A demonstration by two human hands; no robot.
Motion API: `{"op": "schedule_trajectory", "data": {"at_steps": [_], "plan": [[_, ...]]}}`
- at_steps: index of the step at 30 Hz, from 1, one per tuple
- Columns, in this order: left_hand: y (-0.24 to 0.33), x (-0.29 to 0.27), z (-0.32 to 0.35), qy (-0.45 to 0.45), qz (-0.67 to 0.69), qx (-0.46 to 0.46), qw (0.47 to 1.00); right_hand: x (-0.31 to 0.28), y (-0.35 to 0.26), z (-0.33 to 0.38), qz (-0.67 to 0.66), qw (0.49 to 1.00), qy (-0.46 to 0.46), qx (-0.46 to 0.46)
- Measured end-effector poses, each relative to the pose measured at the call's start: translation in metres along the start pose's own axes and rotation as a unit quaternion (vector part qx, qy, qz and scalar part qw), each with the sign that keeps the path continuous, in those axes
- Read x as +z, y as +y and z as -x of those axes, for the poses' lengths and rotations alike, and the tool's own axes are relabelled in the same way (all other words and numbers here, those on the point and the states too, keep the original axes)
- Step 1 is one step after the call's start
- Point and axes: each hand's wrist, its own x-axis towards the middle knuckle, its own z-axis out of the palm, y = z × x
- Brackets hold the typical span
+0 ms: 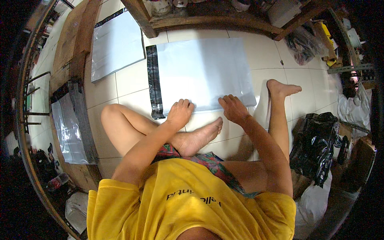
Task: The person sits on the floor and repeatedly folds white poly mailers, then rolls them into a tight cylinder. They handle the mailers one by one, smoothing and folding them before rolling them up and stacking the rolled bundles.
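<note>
On the tiled floor before me lies a pale grey plastic mailing bag (200,68), flat, with a black band along its left end. Whether it is one bag or a stack, I cannot tell. My left hand (180,113) is closed at the bag's near edge, left of the middle, fingers curled over it. Farther right along the same edge, my right hand (233,109) is closed in the same way, fingertips bent onto the plastic. The undersides of both hands and the thumbs are mostly hidden.
Another stack of mailing bags (116,48) lies at far left. More bags (70,128) rest on a wooden board (72,48). A wooden shelf (208,22) borders the far side. Black plastic (314,140) is heaped at right, and a clear bag (304,44) sits far right.
</note>
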Motion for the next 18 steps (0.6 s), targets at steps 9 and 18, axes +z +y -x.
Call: {"op": "schedule_trajectory", "data": {"at_steps": [9,18], "plan": [[0.011,-0.012,0.001,-0.043,-0.005,-0.003,0.999,-0.002,-0.007,0.004,0.092,0.994,-0.056,0.01],[-0.007,-0.007,0.009,0.033,0.014,-0.068,0.997,-0.002,0.019,-0.007,-0.019,0.993,-0.082,0.082]]}}
